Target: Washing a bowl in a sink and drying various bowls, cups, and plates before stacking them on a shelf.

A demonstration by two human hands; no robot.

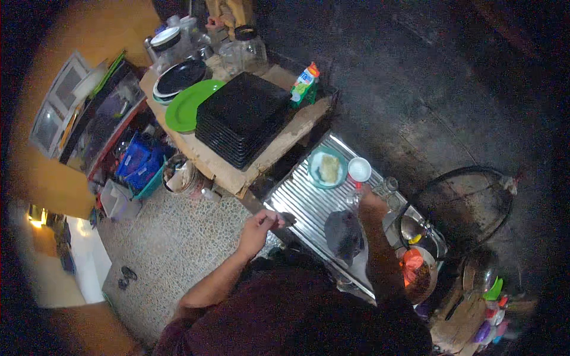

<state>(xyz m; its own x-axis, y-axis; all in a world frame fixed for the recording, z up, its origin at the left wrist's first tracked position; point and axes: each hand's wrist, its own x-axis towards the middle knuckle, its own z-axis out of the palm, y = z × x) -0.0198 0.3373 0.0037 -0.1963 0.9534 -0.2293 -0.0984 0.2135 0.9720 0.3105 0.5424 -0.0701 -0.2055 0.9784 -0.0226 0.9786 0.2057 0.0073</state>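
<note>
My right hand (373,205) reaches over the ribbed metal drainboard (294,196), at a small clear item with a red part (357,189); whether the fingers grip it is hard to tell. Just beyond lie a white cup (360,169) and a green bowl (315,171) holding a yellowish sponge (329,168) in whitish liquid. Clear glassware (392,191) stands right of the hand. A dark rounded item (343,236) rests on the drainboard nearer to me. My left hand (258,229) is raised near the drainboard's left edge, fingers curled; a small dark thing shows beside its fingertips, and its hold is unclear.
Left of the drainboard, a cardboard-covered table (178,138) bears stacked black trays (245,115), a green plate (182,111), jars and a green-and-white packet (305,82). A bucket (182,175) and blue baskets (138,160) sit farther left. A black hose (507,213) loops at right, near a basin (421,276).
</note>
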